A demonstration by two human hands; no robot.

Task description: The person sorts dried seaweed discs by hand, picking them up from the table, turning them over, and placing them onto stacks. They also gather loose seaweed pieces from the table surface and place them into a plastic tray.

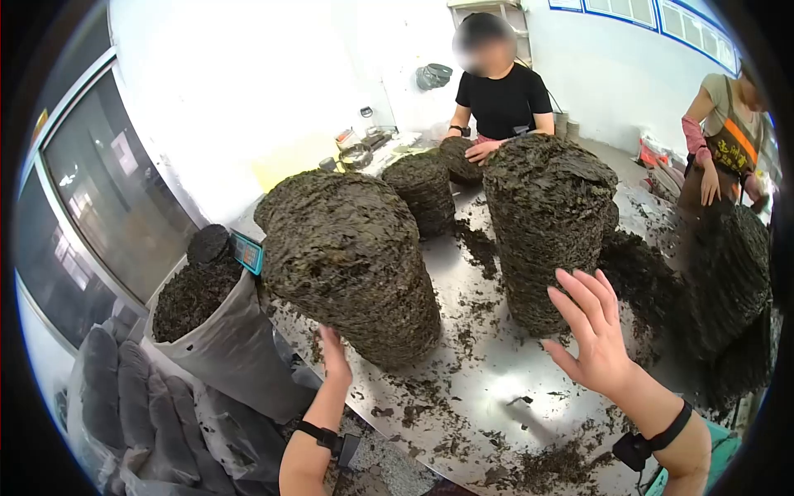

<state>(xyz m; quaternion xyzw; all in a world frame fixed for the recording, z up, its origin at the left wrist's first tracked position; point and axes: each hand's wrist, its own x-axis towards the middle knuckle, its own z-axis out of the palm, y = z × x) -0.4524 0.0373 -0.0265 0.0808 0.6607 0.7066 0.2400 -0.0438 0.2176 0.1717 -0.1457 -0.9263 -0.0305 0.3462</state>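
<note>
A tall stack of dried seaweed sheets (351, 256) leans on the metal table in front of me, its dark green layers ragged at the edges. My left hand (333, 354) is at the lower left side of this stack, fingers stretched upward and partly hidden by it. To the right rises a second stack of seaweed sheets (546, 223). My right hand (589, 335) is raised in front of its lower right side, palm showing, fingers spread and holding nothing. Behind these two stands a shorter stack (419, 194).
Seaweed crumbs litter the metal table (488, 397). A white sack (240, 347) of seaweed stands left, beside a blue digital scale (247, 252). Across the table, a person (503, 103) touches a small seaweed stack (460, 159). Another person (728, 140) stands right, behind a dark seaweed pile (724, 281).
</note>
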